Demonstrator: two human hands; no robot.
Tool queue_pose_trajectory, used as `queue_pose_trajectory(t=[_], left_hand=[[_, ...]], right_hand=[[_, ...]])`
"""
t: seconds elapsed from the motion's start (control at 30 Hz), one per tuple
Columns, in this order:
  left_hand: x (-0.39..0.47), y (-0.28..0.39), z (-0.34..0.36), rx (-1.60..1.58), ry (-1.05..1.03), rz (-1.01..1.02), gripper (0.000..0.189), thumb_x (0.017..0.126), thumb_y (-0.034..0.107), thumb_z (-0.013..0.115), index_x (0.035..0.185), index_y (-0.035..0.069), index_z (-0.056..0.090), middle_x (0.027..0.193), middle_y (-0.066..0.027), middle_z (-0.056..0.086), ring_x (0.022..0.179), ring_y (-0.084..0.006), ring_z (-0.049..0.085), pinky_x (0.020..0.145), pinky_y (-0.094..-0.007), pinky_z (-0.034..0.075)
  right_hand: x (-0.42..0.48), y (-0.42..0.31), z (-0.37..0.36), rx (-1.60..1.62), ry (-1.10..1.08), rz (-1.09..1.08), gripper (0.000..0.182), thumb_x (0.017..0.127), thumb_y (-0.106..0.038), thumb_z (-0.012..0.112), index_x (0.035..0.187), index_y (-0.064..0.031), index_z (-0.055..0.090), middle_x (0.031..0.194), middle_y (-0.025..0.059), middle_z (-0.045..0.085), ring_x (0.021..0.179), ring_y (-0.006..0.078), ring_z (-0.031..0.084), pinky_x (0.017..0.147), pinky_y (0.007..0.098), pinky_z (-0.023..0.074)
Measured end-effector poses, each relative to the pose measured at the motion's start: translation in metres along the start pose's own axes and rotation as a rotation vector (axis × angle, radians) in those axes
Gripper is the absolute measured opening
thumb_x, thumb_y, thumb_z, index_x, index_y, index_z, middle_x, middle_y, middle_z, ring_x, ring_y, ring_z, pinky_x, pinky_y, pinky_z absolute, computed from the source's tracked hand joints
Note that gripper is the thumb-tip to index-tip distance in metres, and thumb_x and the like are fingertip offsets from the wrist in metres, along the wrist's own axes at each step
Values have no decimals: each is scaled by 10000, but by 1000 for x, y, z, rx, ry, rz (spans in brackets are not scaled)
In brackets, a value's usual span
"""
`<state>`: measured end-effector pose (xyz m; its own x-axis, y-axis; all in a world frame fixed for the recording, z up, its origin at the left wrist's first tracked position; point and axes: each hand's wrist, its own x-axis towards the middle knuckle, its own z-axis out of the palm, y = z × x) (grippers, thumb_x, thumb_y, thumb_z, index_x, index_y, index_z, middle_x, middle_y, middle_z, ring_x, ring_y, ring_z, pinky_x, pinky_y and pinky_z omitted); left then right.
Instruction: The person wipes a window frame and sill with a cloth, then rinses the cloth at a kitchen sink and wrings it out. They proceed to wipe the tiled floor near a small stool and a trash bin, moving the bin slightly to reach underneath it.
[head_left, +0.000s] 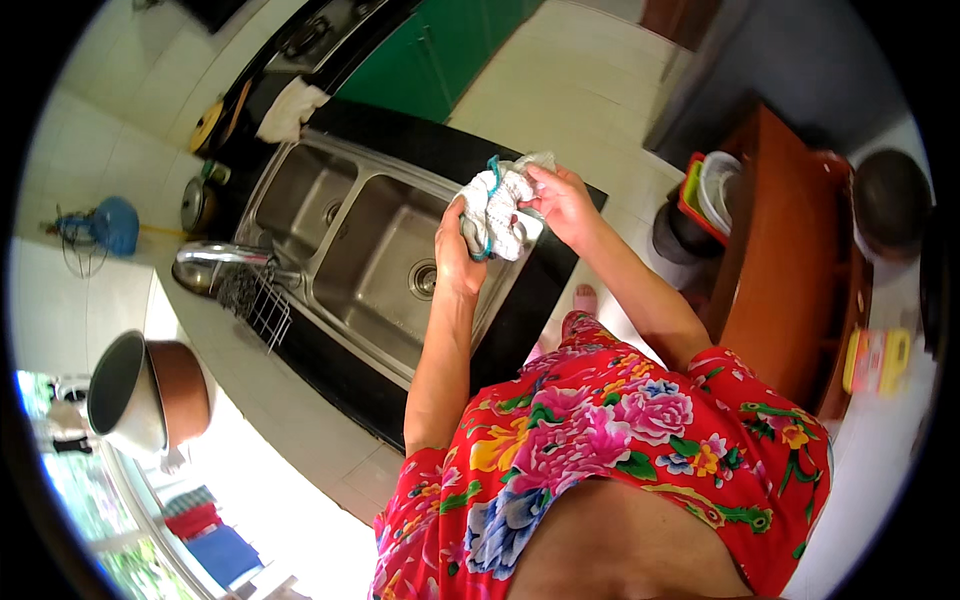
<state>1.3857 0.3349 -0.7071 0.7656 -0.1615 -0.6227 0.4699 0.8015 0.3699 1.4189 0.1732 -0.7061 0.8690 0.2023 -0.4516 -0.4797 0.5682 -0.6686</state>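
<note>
A bunched white cloth with teal edging (496, 202) is held in both hands above the right end of a stainless-steel double sink (367, 300). My left hand (457, 251) grips its near side, with the fingers partly hidden behind the folds. At the far side, my right hand (561, 201) pinches a greyish-white part of the cloth between thumb and fingers. Below the hands lies the larger basin (375, 262), its drain (424, 277) in view. The chrome faucet (232, 253) stands at the sink's left edge.
A wire rack (270, 307) with a dark scouring pad (237, 289) sits beside the faucet. Another cloth (291, 111) drapes over the counter past the small basin. Pots (150, 394) stand at the window. A wooden cabinet (772, 270) and stacked plastic basins (709, 191) are at right.
</note>
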Motion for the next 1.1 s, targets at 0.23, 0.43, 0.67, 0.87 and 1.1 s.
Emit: queue_pose_trajectory(t=[0.23, 0.43, 0.67, 0.87, 1.1], left_hand=[[7, -3, -18, -106, 70, -9, 318, 898, 218, 433, 1128, 13, 513, 1080, -73, 593, 976, -223, 562, 875, -351, 427], [0, 14, -53, -113, 11, -2, 319, 896, 206, 454, 1115, -17, 518, 1084, -97, 588, 990, -212, 557, 887, -345, 419], [-19, 18, -38, 394, -38, -6, 438, 864, 297, 576, 1172, 1, 481, 1054, -45, 564, 934, -137, 536, 820, -283, 432], [-3, 21, -40, 371, -7, 120, 266, 815, 199, 653, 1020, 43, 586, 870, -15, 613, 696, -93, 557, 610, -243, 455], [-7, 56, -39, 226, 12, 288, 163, 854, 200, 584, 917, 50, 603, 782, 6, 607, 636, -78, 553, 538, -222, 438]], right_hand=[[5, -15, -13, -10, 5, -65, 202, 819, -202, 596, 956, -54, 574, 902, 48, 626, 849, 147, 594, 773, 323, 460], [11, -2, 9, -123, -53, 42, 239, 815, -258, 612, 935, -56, 568, 896, 43, 612, 818, 137, 596, 731, 306, 484], [16, 11, 46, -33, -180, 85, 182, 844, -194, 587, 944, -48, 542, 868, 48, 597, 798, 142, 593, 713, 295, 493], [32, -4, 42, 86, -188, 155, 128, 822, -133, 609, 903, -42, 568, 851, 56, 613, 794, 156, 602, 731, 302, 496], [48, -17, 35, -86, -189, 143, 125, 791, -124, 640, 895, -70, 596, 882, 40, 630, 793, 143, 609, 731, 293, 492]])
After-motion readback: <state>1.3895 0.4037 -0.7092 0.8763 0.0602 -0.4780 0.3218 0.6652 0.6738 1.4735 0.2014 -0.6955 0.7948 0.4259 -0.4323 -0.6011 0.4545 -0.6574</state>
